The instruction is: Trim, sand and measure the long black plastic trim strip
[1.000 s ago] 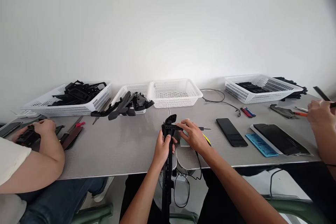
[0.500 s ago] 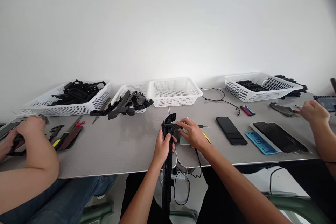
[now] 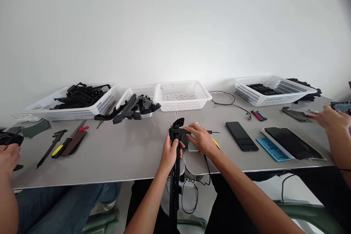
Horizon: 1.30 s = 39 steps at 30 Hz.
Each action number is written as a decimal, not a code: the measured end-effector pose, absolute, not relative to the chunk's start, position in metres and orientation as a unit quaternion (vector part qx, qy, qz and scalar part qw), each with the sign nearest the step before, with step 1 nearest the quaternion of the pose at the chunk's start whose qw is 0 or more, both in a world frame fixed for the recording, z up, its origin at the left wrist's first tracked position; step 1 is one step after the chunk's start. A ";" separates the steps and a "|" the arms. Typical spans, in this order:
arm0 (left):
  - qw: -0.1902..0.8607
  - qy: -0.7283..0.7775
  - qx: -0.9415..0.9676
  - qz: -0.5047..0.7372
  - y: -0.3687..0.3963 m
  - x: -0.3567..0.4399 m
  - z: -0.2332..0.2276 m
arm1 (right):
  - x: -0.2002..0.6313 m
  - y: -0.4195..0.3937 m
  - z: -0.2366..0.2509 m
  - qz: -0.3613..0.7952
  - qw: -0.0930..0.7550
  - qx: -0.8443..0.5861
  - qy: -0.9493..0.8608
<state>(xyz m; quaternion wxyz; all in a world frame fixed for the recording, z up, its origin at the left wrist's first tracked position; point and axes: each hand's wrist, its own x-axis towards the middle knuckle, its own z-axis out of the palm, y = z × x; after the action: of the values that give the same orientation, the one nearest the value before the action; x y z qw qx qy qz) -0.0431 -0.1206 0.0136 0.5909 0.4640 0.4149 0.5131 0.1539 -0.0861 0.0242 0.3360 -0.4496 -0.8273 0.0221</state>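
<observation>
My left hand (image 3: 169,153) is closed around a long black plastic part (image 3: 174,186), which stands lengthwise over the table's front edge, its lower end reaching toward my lap. Its curved, ribbed tip (image 3: 178,122) rises above my fingers. With my right hand (image 3: 201,139) I grip a black caliper (image 3: 181,131) lying crosswise against the part just below that tip. The caliper's thin end (image 3: 215,132) sticks out to the right. Under my right hand, a yellow-and-black object (image 3: 216,143) is partly hidden.
White baskets stand along the wall: one with black parts (image 3: 30,110), an overfilled one (image 3: 123,95), another (image 3: 186,108), and one at right (image 3: 271,100). A phone (image 3: 241,137) and blue piece (image 3: 272,149) lie right. Co-workers' hands (image 3: 9,159) (image 3: 333,120) flank me.
My hands, the long part and the caliper hold still. The left co-worker's arms have drawn back to the left, uncovering a caliper and a green sheet. The right co-worker's hand shifted slightly right.
</observation>
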 end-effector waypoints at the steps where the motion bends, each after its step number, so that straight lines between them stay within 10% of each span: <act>1: 0.591 0.414 0.464 0.513 -0.121 -0.043 0.014 | 0.154 -0.086 0.024 0.022 0.337 -0.450 -0.827; 39: 0.678 0.359 0.277 0.579 -0.109 -0.057 0.019 | 0.150 -0.166 0.012 0.044 0.400 -0.453 -0.796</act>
<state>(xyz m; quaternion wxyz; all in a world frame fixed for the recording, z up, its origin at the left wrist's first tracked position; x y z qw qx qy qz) -0.0570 -0.1091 0.0191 0.6776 0.2770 0.3589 0.5791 0.1496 -0.1657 0.0125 0.3996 -0.4530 -0.7957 0.0438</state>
